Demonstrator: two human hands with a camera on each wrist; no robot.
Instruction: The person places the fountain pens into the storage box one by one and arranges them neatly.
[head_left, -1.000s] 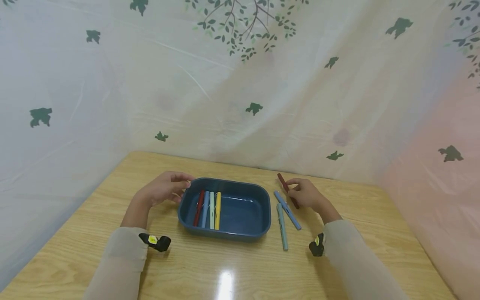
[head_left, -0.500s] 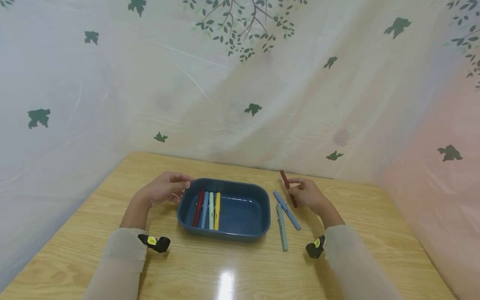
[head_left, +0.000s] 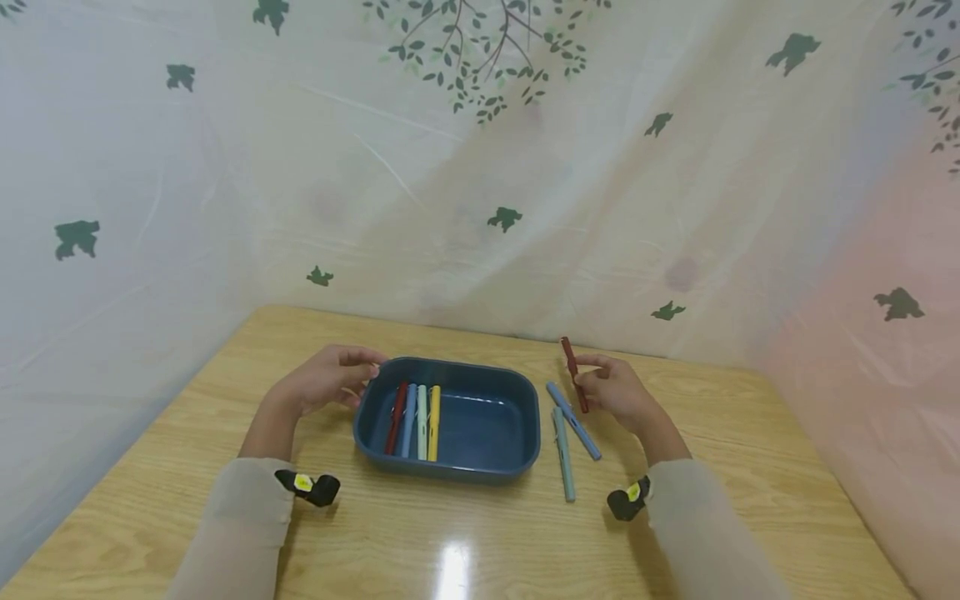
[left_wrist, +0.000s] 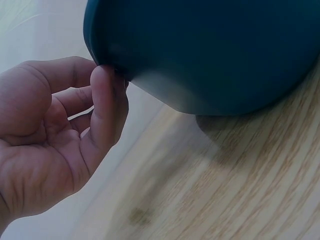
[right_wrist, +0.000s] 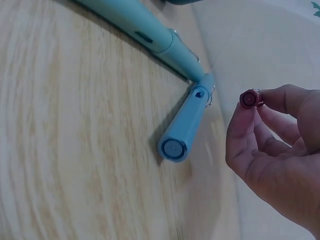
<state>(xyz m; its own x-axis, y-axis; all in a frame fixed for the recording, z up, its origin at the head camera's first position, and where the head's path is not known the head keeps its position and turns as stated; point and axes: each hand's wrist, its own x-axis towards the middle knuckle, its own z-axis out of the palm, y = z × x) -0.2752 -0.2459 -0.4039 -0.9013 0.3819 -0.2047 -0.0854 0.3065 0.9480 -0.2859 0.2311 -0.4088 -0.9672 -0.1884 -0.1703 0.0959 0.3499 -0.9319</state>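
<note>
The fingers of the right hand (head_left: 618,396) pinch a slim dark red pen (head_left: 569,357) with a clip, holding it raised and slanting above the tabletop (head_left: 352,542), toward its far edge and right of centre. The fingers of the left hand (head_left: 326,383) pinch the far left corner of a dark blue rounded rectangular tray (head_left: 450,472) near the middle of the tabletop. Inside the tray's left half, four slim pens lie side by side, from left to right: dark red (head_left: 397,418), blue (head_left: 408,421), pale green (head_left: 422,422) and yellow (head_left: 434,423). Between tray and right hand, a slim blue pen (head_left: 576,423) slants across the tabletop, and a slim grey-green pen (head_left: 565,458) lies nearer the front edge; whether their ends touch is unclear. Pale cloth (head_left: 420,225) printed with green birds and leafy branches rises behind the far edge.
</note>
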